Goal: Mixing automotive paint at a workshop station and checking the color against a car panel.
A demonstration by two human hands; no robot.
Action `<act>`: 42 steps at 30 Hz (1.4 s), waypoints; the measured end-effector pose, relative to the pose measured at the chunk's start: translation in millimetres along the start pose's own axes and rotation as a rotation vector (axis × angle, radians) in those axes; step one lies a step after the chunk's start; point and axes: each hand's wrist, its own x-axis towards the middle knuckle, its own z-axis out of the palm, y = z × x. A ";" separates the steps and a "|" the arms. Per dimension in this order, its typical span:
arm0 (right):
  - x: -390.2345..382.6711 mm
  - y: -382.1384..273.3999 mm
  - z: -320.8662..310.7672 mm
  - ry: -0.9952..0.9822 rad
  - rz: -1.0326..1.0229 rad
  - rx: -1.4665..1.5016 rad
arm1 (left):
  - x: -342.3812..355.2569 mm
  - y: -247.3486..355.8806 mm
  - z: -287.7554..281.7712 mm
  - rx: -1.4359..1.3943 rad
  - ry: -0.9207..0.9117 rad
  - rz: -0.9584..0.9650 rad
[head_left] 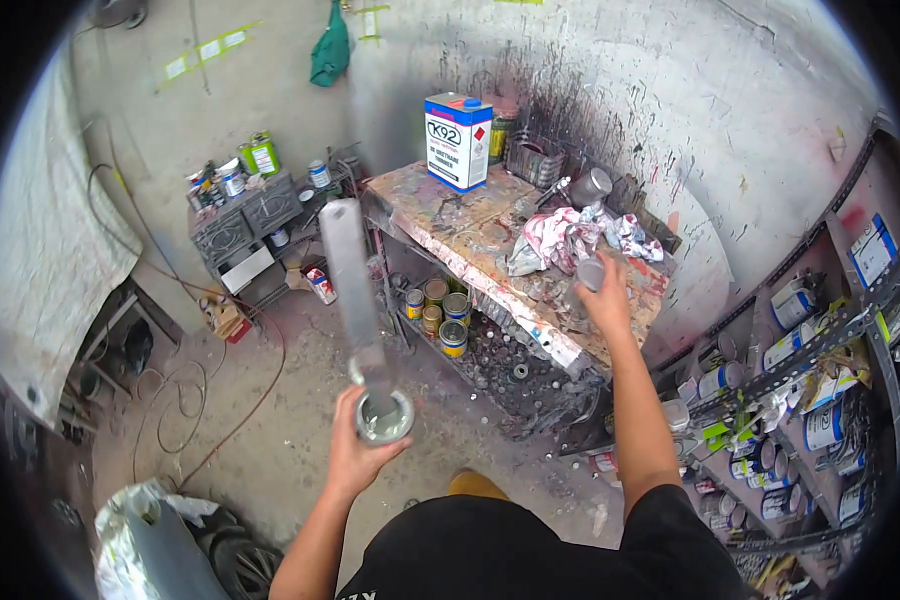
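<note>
A small round can (407, 424) of pale grey-green liquid is gripped by my left hand (354, 452), its fingers wrapped round the side. Out of the can leans a long flat metal stirring stick (348, 275), blurred toward its upper end. Over the workbench's right part, my right hand (611, 296) is closed round a small greyish cup (589, 273); what is in the cup I cannot make out. Just behind that cup lies a crumpled, red-stained white rag (555, 238).
The paint-stained workbench (435, 215) carries a tall white-and-blue thinner can (457, 145), a wire basket (533, 162) and a tipped metal cup (592, 186). Paint cans (454, 335) stand underneath. Shelves of cans (825, 427) line the right. A hose (283, 360) crosses the floor.
</note>
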 end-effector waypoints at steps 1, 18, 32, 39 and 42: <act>-0.6 6.9 -2.5 0.000 0.024 -0.008 | 30.6 -0.2 7.0 -0.017 -0.053 0.059; 86.8 -168.2 -36.0 -0.270 -0.392 0.561 | 299.3 -42.4 157.2 -0.193 -0.440 0.296; 55.2 -137.5 18.8 -0.212 -0.123 0.143 | 423.3 -90.1 239.0 -0.329 -0.773 0.368; 29.5 -175.8 -8.6 -0.104 -0.090 0.075 | 439.2 -101.1 236.2 -0.356 -0.907 0.409; 10.2 -167.3 3.5 0.175 -0.010 0.197 | 455.9 -97.2 225.0 -0.307 -1.013 0.497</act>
